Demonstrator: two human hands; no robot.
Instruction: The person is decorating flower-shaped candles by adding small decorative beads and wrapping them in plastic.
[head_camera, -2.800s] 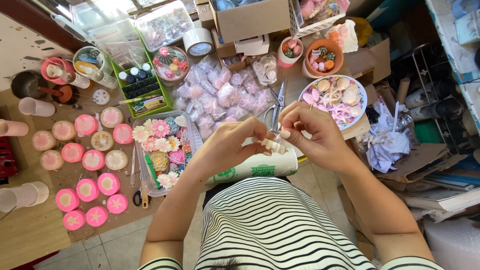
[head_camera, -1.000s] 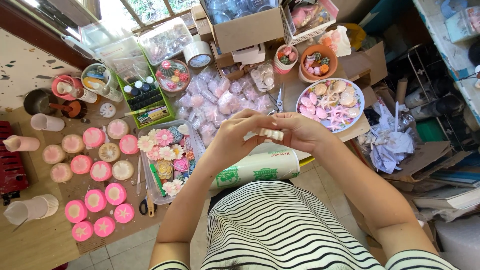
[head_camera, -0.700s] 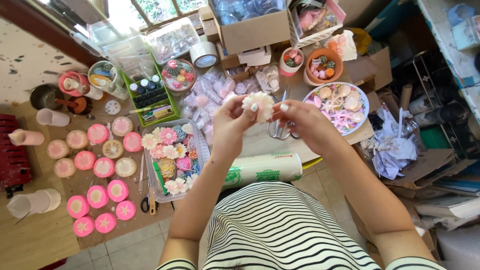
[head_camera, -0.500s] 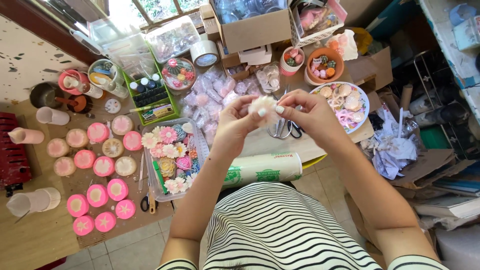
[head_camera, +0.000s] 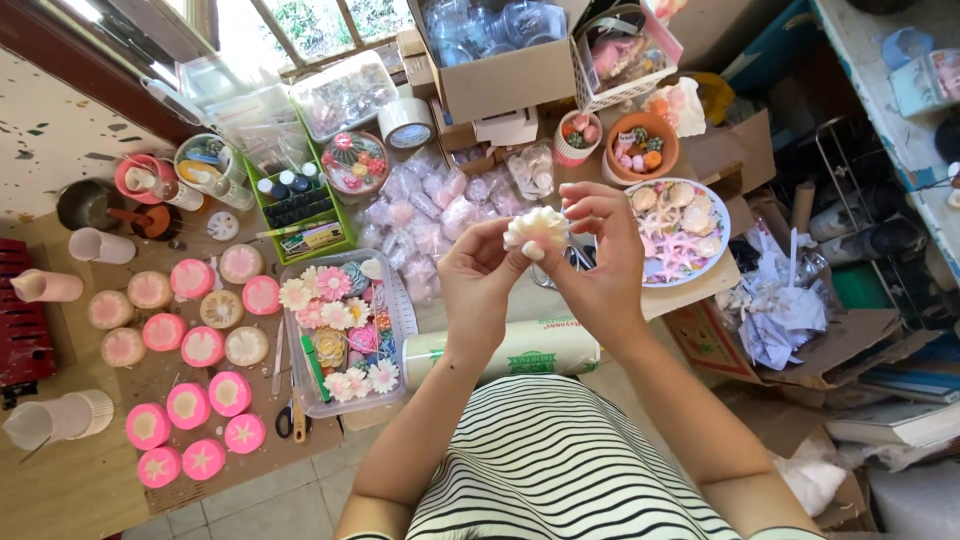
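Both hands meet above the bench, each grip clamped on 1 cream flower-shaped piece (head_camera: 536, 227): the left hand (head_camera: 478, 280) pinches it from the left side, the right hand (head_camera: 598, 262) from the right, fingertips touching its petals. The piece is held in the air, over a heap of small clear bags with pale pink pieces (head_camera: 425, 210).

Just below the wrists lies 1 white roll with a green print (head_camera: 520, 350). Left of it sits 1 clear plastic tray (head_camera: 342, 332) filled with pink, white and yellow flowers. To the right of the hands stands 1 plate (head_camera: 680, 232) of shell and star shapes, and behind it 1 orange bowl (head_camera: 643, 147).

Further left, about 14 round pink and cream moulds (head_camera: 190, 345) lie in rows. 1 cardboard box (head_camera: 500, 70) stands at the back.
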